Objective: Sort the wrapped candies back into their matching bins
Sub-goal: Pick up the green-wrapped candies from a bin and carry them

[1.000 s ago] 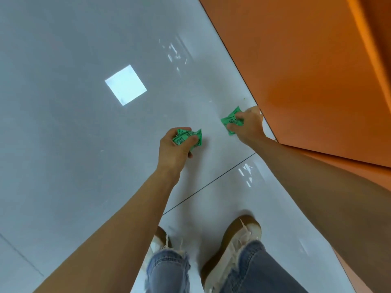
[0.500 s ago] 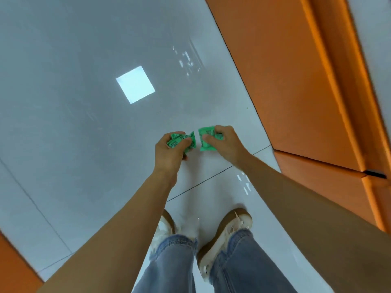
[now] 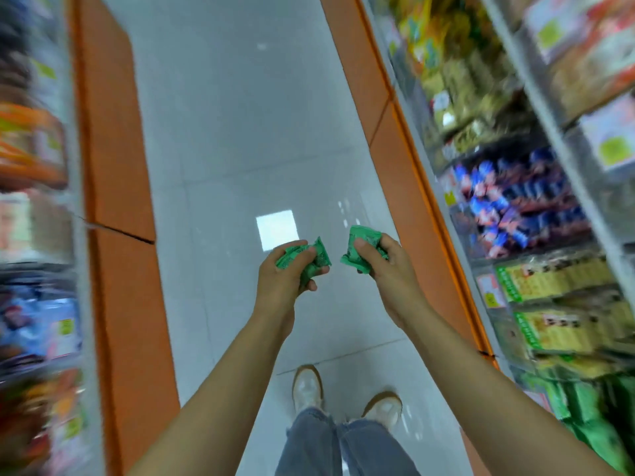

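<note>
Candies in green wrappers fill both curled fists: left hand [image 3: 285, 273] grips one bunch [image 3: 304, 261], right hand [image 3: 385, 266] another [image 3: 360, 247].

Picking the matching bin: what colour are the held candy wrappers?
Green wrappers, seen best in head view.

Bright even light, floor glare [image 3: 276, 229], heavy motion blur on side shelves [image 3: 536, 207].
</note>
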{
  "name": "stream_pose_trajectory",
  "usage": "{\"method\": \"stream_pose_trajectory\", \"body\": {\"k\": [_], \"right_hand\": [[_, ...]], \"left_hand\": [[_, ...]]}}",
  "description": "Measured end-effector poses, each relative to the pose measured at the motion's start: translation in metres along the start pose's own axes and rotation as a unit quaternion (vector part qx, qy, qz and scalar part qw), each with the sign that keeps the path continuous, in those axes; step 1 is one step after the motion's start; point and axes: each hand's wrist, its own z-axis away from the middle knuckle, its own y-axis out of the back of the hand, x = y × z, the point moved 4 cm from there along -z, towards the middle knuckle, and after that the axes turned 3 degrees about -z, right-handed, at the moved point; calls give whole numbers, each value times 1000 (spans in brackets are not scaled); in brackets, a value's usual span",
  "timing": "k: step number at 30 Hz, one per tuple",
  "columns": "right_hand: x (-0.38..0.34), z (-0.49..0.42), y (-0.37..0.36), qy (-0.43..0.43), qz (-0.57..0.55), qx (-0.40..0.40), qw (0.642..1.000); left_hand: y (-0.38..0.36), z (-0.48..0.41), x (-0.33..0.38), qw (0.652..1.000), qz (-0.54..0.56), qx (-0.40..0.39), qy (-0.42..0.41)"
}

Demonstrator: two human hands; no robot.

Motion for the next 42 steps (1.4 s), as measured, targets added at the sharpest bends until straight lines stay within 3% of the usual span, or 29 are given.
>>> {"method": "stream_pose_trajectory", "body": {"k": [5, 9, 15, 20, 26, 32, 42], "right_hand": [[-134, 93, -52, 68, -27, -38, 997], [-196, 165, -75, 91, -69, -72, 991], [-228, 252, -76, 99, -114, -74, 986], [-238, 278, -68, 92, -102, -87, 987], [-255, 233, -47, 54, -97, -57, 992], [-306, 126, -32, 39, -116, -14, 992], [-433, -63, -105, 62, -33, -103, 992]], "left_hand": [[43, 113, 125, 996, 55, 2, -70], [73, 192, 180, 989, 91, 9, -115], [93, 284, 188, 984, 128, 14, -120], [96, 305, 175, 987, 132, 27, -90], [81, 256, 208, 987, 130, 51, -76], [51, 173, 270, 986, 127, 75, -82], [43, 43, 362, 973, 155, 164, -49]]}}
